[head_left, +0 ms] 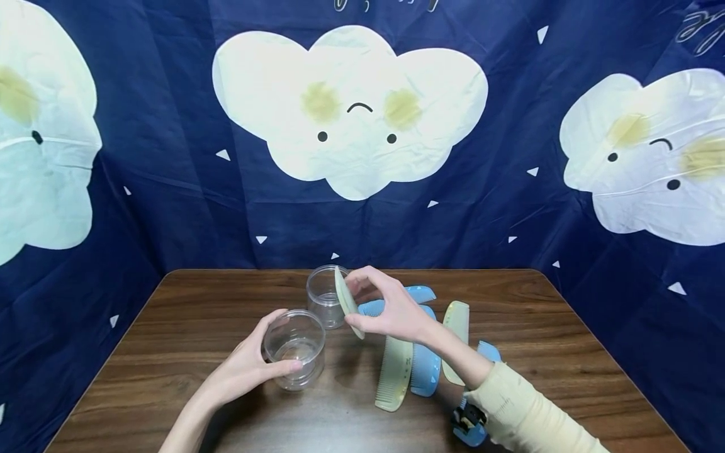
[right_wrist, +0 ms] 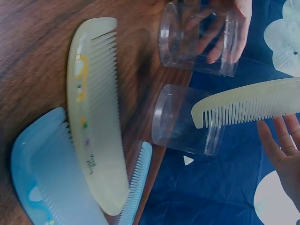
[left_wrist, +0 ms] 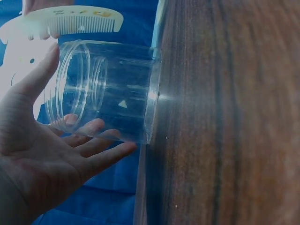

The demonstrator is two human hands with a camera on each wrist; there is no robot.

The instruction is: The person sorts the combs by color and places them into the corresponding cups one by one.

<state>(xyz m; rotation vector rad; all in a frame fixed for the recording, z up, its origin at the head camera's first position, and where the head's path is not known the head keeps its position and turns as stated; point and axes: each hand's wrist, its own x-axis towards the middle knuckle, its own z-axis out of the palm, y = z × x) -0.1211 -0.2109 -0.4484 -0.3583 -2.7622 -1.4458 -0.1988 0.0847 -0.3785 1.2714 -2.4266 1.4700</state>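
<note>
Left hand (head_left: 249, 362) at left side of front clear cylindrical plastic jar (head_left: 295, 352) on brown wood-grain table (head_left: 147, 358), rear clear cylindrical plastic jar (head_left: 321, 301) just behind, slightly right. Held pale-yellow curved plastic comb (head_left: 346, 301) at rear jar's right edge, between that jar and right hand (head_left: 391, 308), contact unclear. Right of jars on table: nearer pale-yellow curved plastic comb (head_left: 394, 375), blue curved plastic comb (head_left: 426, 372) just right of it, farther pale-yellow plastic comb (head_left: 457, 319) right again; navy-blue cloth backdrop (head_left: 187, 157) behind table.
</note>
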